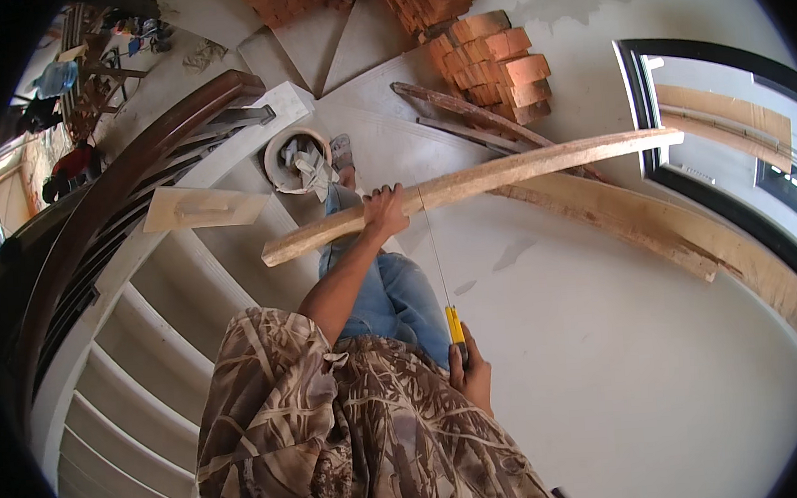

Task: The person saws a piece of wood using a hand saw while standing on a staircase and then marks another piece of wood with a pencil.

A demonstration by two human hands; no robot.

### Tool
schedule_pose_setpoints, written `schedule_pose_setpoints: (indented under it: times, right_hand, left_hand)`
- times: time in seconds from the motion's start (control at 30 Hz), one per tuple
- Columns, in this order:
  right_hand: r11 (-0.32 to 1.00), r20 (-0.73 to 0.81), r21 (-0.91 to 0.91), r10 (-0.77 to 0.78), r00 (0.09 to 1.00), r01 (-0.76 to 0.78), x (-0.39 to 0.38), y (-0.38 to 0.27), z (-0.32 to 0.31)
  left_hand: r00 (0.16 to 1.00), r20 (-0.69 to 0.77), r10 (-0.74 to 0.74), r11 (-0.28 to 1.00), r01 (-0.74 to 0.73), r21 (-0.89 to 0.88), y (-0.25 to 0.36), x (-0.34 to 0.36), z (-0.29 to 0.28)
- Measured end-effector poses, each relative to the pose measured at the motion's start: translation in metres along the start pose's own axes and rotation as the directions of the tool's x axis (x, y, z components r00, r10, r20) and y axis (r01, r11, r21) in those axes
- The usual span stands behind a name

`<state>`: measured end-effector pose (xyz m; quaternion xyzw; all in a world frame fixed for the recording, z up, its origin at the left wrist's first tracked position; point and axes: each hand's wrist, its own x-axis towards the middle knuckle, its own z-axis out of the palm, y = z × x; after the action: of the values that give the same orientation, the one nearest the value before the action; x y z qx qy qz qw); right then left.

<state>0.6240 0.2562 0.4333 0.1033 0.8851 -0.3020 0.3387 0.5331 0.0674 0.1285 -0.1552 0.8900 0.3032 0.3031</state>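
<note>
One long beam point(521, 166) slants rightward and away; our left hand point(384, 211) grips it, our right hand point(472, 375) a yellow tool point(455, 324).

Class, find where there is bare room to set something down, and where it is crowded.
Bare floor spreads right of the right hand, bordered above by the wooden beam and at upper right by a plank. Crowded: the bucket close beside a shoe, and the bricks with timber alongside.
</note>
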Motion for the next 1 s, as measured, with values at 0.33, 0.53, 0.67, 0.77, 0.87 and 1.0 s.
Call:
schedule_pose_setpoints:
  times: [0.33, 0.53, 0.67, 0.77, 0.87, 1.0]
  right_hand:
    - [0.997, -0.048, -0.045, -0.071, 0.996, 0.069, 0.105, -0.007, 0.047]
    - [0.990, 0.028, 0.011, 0.139, 0.990, -0.139, -0.012, -0.013, -0.002]
    - [0.998, -0.036, -0.031, -0.056, 0.998, 0.055, 0.100, 0.003, 0.041]
    - [0.997, -0.060, -0.009, -0.077, 0.995, 0.076, 0.128, 0.004, 0.062]
    - [0.995, -0.071, 0.016, -0.094, 0.993, 0.095, 0.098, 0.006, 0.045]
    - [0.991, -0.005, 0.072, -0.116, 0.993, 0.116, 0.020, -0.008, 0.000]
  left_hand:
    - [0.999, 0.038, 0.034, 0.999, -0.034, 0.004, 0.004, -0.006, -0.008]
    - [0.997, 0.057, 0.042, 0.999, -0.043, 0.030, -0.002, -0.003, -0.006]
    - [0.994, 0.091, 0.068, 0.997, -0.064, -0.036, 0.003, -0.008, -0.008]
    - [0.978, 0.187, 0.090, 0.993, -0.075, -0.090, -0.006, 0.001, -0.019]
    - [0.946, 0.307, 0.106, 0.993, -0.083, -0.088, 0.010, -0.004, -0.028]
    - [0.941, 0.329, 0.075, 0.993, -0.040, -0.112, -0.017, 0.020, -0.020]
